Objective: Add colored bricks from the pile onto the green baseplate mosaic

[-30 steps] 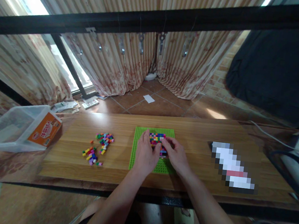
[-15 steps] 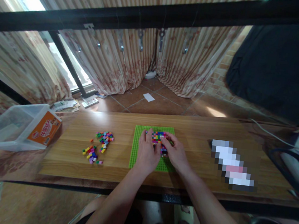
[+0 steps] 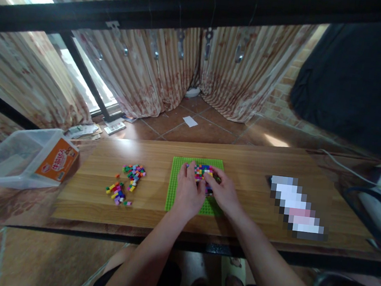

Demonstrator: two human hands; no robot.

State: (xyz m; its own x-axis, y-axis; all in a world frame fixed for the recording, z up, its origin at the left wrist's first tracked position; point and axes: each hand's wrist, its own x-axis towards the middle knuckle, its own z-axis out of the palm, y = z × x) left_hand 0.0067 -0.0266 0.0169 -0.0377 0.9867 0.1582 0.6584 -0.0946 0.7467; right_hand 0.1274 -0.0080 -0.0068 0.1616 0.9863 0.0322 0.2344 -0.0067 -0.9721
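Note:
A green studded baseplate (image 3: 171, 195) lies on the wooden board in front of me. On it stands a multicoloured toy brick build (image 3: 202, 172), partly hidden by my hands. My left hand (image 3: 188, 194) covers its left side, fingers bent around the edge and thumb toward the middle. From the right, my right hand (image 3: 223, 190) grips the build, with the thumb over the top and the fingers curled at the far right side. Loose toy bricks lie to the left in two piles, one farther back (image 3: 135, 173) and one nearer (image 3: 116, 192).
A clear plastic bin (image 3: 13, 159) with an orange label sits left of the wooden board (image 3: 83, 204). A phone-like object (image 3: 295, 203), blurred out, lies on the right. A dark bar (image 3: 191, 17) with hanging clips crosses above, before the curtains.
The view has shifted slightly. My right thumb has moved a little over the top of the brick build; both hands stay on it. The loose piles look unchanged.

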